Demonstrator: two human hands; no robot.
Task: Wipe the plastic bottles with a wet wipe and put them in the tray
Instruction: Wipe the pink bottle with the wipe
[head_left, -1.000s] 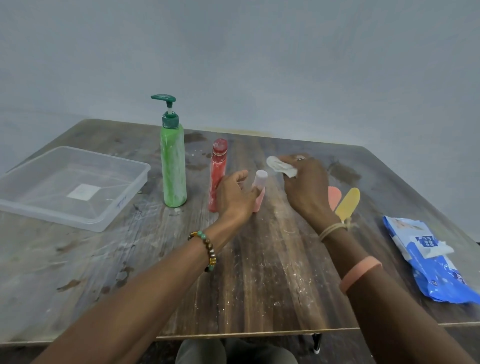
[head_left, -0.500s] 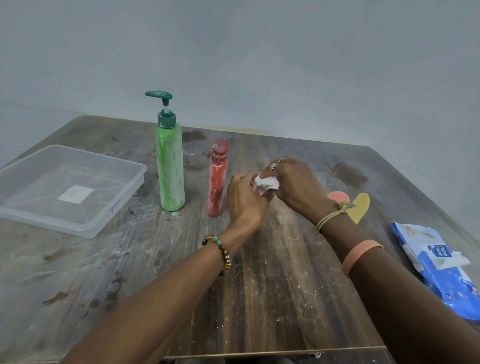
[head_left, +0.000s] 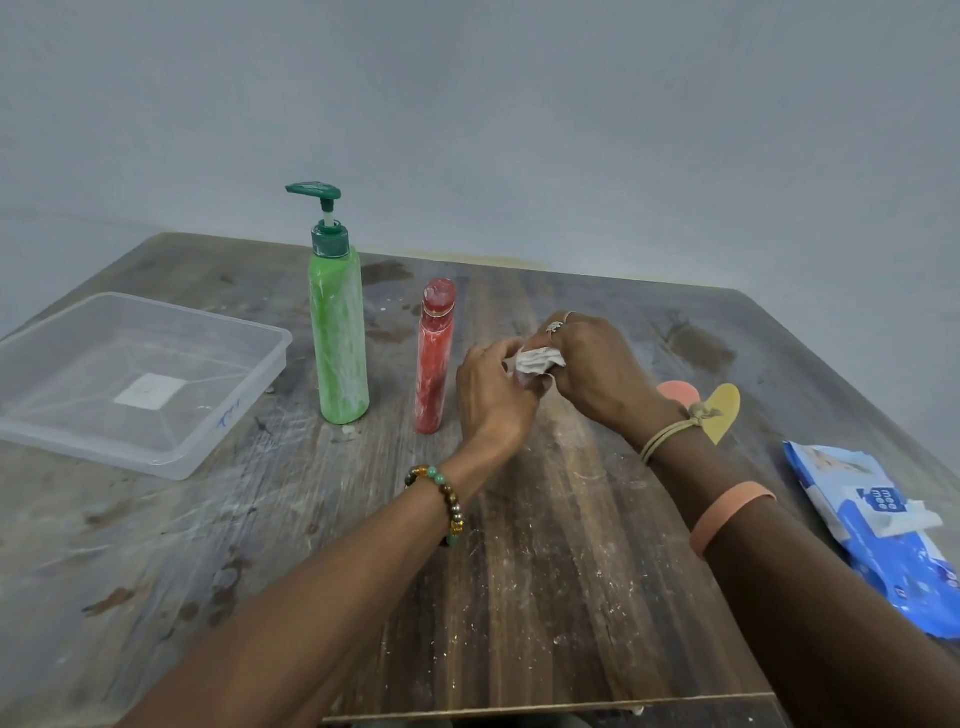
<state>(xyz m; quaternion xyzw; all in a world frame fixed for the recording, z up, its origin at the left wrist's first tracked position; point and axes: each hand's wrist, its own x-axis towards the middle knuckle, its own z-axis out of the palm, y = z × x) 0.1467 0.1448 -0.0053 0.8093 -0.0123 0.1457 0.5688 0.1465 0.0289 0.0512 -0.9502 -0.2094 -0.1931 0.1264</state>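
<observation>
A tall green pump bottle (head_left: 338, 332) and a slim red bottle (head_left: 434, 358) stand upright on the wooden table, both streaked with white. To their right my left hand (head_left: 491, 400) grips a small pink bottle that is almost wholly hidden behind my fingers. My right hand (head_left: 597, 369) holds a crumpled white wet wipe (head_left: 537, 361) pressed against the top of that bottle. A clear plastic tray (head_left: 249, 415) sits at the left of the table with no bottles in it.
A blue wet-wipe pack (head_left: 883, 530) lies near the table's right edge. Pink and yellow flat shapes (head_left: 724, 408) lie behind my right wrist. The table's front edge (head_left: 545, 709) runs just below my forearms. A grey wall stands behind the table.
My right hand brought the wipe from beyond the pink bottle onto its top. My left hand closed round the bottle, which is now covered by both hands.
</observation>
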